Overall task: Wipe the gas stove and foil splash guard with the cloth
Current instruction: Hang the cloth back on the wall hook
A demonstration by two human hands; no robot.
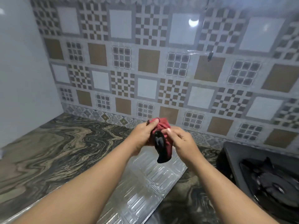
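Note:
A red and black cloth (161,143) is bunched between both hands, above the counter near the back wall. My left hand (143,136) grips its left side and my right hand (181,141) grips its right side; a dark end of the cloth hangs down below them. The foil splash guard (145,188), silver and embossed, lies flat on the counter under my forearms. The black gas stove (265,177) sits at the lower right, with its burner grate showing and its right part cut off by the frame edge.
The marbled brown countertop (53,151) stretches left to a plain white side wall (22,75). Patterned tiles (145,70) cover the back wall. A small dark object (210,56) hangs on the tiles at the upper right.

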